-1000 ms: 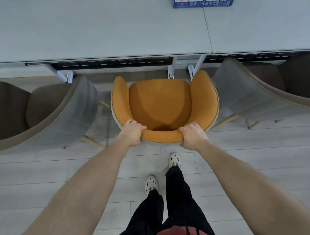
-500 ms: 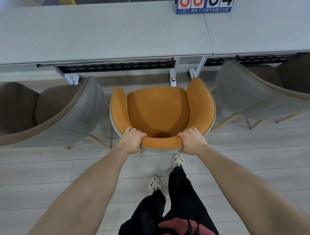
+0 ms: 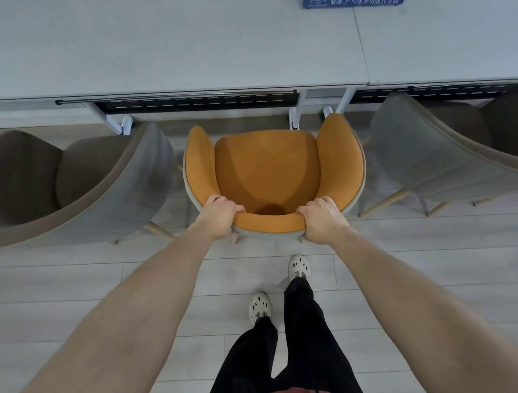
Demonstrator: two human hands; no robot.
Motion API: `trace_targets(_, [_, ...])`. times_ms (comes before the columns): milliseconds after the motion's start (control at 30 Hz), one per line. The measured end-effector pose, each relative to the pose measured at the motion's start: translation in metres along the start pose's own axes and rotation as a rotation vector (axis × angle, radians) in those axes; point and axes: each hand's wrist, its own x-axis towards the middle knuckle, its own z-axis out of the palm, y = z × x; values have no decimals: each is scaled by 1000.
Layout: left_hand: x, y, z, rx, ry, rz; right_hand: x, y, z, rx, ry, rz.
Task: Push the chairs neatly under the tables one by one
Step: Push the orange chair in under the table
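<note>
An orange tub chair (image 3: 266, 168) with a grey outer shell stands on the floor in front of the pale grey table (image 3: 168, 50), its seat fully in view and its front close to the table's edge. My left hand (image 3: 218, 216) grips the left end of the backrest rim. My right hand (image 3: 322, 220) grips the right end of the same rim. Both arms are stretched out straight ahead.
A grey-brown chair (image 3: 84, 185) stands close on the left and another (image 3: 437, 157) on the right. White table legs (image 3: 294, 117) sit just past the orange seat. A second table (image 3: 448, 42) joins on the right, with a blue sign (image 3: 353, 2) at the top edge. My feet (image 3: 298, 266) are behind the chair.
The orange chair first slid back a little toward me, then went forward again toward the table edge, both hands holding the backrest throughout. My view has shifted with it.
</note>
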Motion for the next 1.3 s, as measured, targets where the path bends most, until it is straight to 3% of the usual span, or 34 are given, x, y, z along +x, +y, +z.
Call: trace_targets(1300, [10,3,-4,15,-15,-25,4,7,-6,9,-17,22])
